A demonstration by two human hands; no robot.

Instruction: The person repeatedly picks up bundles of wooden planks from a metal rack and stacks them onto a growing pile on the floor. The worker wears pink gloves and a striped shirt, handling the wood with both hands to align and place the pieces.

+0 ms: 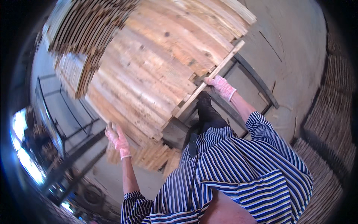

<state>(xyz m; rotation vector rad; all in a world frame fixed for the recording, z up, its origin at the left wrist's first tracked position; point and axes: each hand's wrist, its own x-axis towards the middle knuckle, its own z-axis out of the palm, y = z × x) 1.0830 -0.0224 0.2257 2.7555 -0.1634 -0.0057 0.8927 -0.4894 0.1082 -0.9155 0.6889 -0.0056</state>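
Side by side, several wooden boards (149,71) form a wide flat layer in front of me. A thin wooden strip (194,98) lies across their ends on the right side, and my right hand (222,87), in a pink-and-white knit glove, is closed on it near the middle. My left hand (119,142), gloved the same way, is at the near left corner of the layer. Its thumb and fingers stand apart beside the edge of the nearest board (112,108); whether they touch it is hard to tell.
Stacked boards (84,28) rise on the far left of the layer. Shorter wood pieces (149,155) sit lower, near me. Dark metal bars (255,76) stick out under the right side. A metal frame (61,112) stands left. More stacked wood (332,108) lines the right.
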